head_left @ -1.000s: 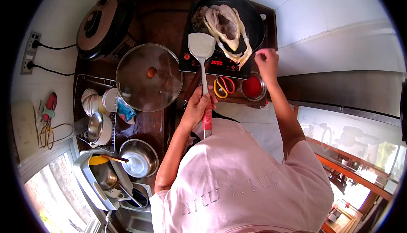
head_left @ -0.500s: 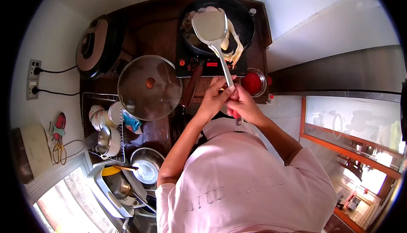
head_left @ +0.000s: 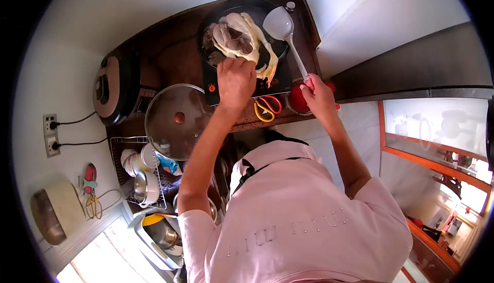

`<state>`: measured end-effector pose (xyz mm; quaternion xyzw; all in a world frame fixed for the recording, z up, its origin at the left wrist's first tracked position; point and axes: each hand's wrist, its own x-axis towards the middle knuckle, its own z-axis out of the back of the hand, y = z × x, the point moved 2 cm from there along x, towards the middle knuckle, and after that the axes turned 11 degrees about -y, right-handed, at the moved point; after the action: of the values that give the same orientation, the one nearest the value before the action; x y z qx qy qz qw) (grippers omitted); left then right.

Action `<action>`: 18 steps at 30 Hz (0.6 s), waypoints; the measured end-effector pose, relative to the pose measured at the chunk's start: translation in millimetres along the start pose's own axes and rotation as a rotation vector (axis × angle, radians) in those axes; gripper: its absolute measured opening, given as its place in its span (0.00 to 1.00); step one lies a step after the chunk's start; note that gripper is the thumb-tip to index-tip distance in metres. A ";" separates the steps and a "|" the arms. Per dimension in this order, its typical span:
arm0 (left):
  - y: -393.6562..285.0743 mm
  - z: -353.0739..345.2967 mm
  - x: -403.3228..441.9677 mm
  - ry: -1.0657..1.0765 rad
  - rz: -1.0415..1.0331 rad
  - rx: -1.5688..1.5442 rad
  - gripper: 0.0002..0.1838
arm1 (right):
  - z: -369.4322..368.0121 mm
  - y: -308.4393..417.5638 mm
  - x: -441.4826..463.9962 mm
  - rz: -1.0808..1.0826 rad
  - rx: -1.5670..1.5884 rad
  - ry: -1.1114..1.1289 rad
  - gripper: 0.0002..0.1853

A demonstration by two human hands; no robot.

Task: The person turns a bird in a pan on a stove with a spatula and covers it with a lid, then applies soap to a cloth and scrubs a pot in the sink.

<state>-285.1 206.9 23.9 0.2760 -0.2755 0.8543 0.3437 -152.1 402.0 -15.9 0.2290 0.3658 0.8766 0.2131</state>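
My right hand (head_left: 319, 96) is closed around the red grip of a metal wok spatula (head_left: 279, 24). The spatula's broad blade is raised over the right rim of the black pan (head_left: 282, 46). A plucked chicken (head_left: 246, 31) lies in the pan, its yellow feet hanging over the front rim. My left hand (head_left: 236, 82) is closed at the pan's front, where its handle joins; hand and forearm hide the handle. Scissors with red and yellow handles (head_left: 265, 109) lie between my hands at the counter's front edge. A red container (head_left: 298, 99) is beside my right hand.
Under the pan is a black induction cooktop (head_left: 211, 98). A glass lid (head_left: 172, 128) with a brown knob is left of it. A rice cooker (head_left: 116, 90) stands farther left, above a wire dish rack (head_left: 123, 175) with bowls. A small cap (head_left: 290, 6) sits behind the spatula.
My hands have separated: the right carries the spatula to the right, while the left has let go of it and moved to the pan's front. The chicken and scissors now show more fully.
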 end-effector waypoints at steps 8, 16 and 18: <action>32.9 -67.3 51.9 0.189 -0.362 0.236 0.03 | 3.0 -17.0 12.8 -0.107 0.034 0.076 0.11; 35.1 -91.6 71.7 0.294 -0.499 0.312 0.04 | 9.5 -23.1 27.8 -0.107 0.032 0.149 0.10; 34.3 -93.2 74.5 0.298 -0.529 0.319 0.04 | 11.1 -24.7 29.1 -0.110 0.041 0.166 0.10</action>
<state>-382.4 279.9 -1.4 0.2605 -0.0044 0.7988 0.5423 -164.2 439.7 -20.0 0.1393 0.4120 0.8719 0.2250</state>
